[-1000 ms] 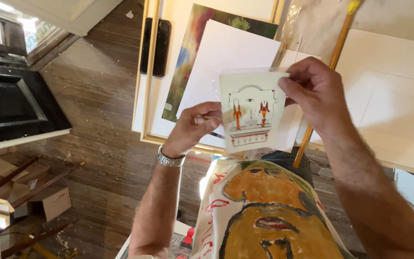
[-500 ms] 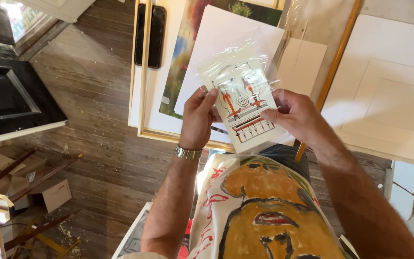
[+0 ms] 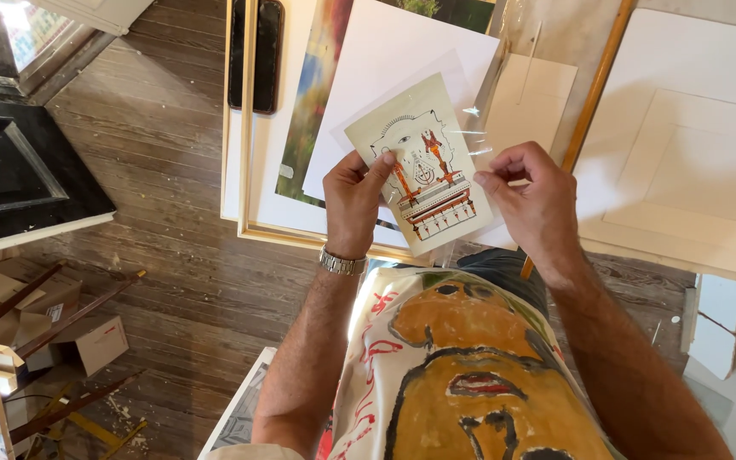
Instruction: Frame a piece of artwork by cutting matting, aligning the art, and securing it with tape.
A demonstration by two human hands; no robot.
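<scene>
While the print (image 3: 423,175) sits partly inside its clear sleeve (image 3: 470,140), above the framed picture (image 3: 274,128) on the floor, left hand (image 3: 353,200) pinches the print's edge and right hand (image 3: 534,200) grips the sleeve. Sleeving appears unfinished.

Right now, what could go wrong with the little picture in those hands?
The card is pinched only at its edges: left hand on one side, right hand on the clear sleeve. It might bend or crease if the sleeve snags. It could also slip and drop onto the wooden floor, where sawdust and scraps lie. Fingers may smudge the drawing.
</scene>
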